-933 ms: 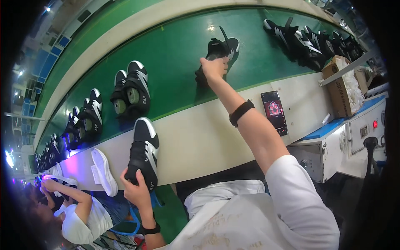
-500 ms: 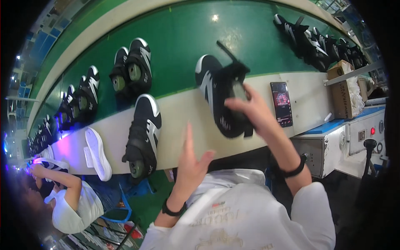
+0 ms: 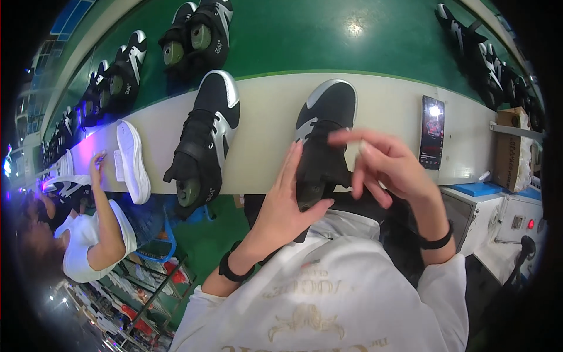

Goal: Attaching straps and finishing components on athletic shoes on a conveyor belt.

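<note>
In front of me a black sneaker [image 3: 330, 104] with a silver toe edge stands on the white bench strip, toe pointing away. My left hand [image 3: 286, 208] holds its heel end, fingers laid along the left side and thumb across the back. At the shoe's right side, my right hand [image 3: 394, 167] has its fingers apart, the index finger reaching over the strap area; whether it touches is unclear. A second black sneaker [image 3: 205, 138] of the same look stands to the left, with an olive-green form showing in its opening.
Left of the shoes lies a white sole [image 3: 134, 161]. A phone [image 3: 432, 132] lies at right, near a cardboard box [image 3: 511, 152] and a white machine [image 3: 504, 220]. More sneakers line the green surface [image 3: 305, 38]. A co-worker [image 3: 97, 240] sits at left.
The sneaker, lifted and tilted in my right hand before, now stands on the bench. My left hand has come to its heel; my right hand has let go of the heel area. My view has shifted.
</note>
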Available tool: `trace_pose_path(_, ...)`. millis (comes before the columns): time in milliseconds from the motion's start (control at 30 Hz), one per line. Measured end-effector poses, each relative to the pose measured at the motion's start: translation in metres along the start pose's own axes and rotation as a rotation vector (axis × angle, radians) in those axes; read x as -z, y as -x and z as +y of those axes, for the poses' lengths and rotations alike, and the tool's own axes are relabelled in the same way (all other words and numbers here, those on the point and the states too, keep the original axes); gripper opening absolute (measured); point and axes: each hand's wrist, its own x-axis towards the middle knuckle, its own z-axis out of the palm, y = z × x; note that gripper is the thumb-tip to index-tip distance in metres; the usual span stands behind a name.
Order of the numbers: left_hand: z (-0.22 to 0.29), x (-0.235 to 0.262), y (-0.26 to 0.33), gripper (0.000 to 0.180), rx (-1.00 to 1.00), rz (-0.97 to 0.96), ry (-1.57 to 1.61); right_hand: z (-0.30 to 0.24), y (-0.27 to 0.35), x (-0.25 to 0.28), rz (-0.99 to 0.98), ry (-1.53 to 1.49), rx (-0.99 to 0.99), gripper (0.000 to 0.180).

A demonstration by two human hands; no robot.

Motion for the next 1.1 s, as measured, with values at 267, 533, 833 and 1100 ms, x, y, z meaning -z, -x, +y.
trace_pose_path(267,-0.011,-0.011,-0.010,0.097,-0.041,0.054,0.133,0.007,-0.025,-0.024,0.178,1.396,0.760,0.050)
trace_pose_path(533,-0.001,-0.016,-0.023,0.103,-0.177,0.138,0.055,0.061,-0.031,-0.053,0.482,0.625,0.627,0.014)
trace_pose_path(833,-0.021,-0.009,-0.025,0.080,-0.231,0.013,0.417,0.069,-0.002,-0.045,0.659,0.767,0.592,0.052)
trace_pose_path(1100,-0.029,0.015,-0.032,0.056,-0.323,-0.155,0.460,0.103,-0.003,-0.041,0.796,0.836,0.634,0.052)
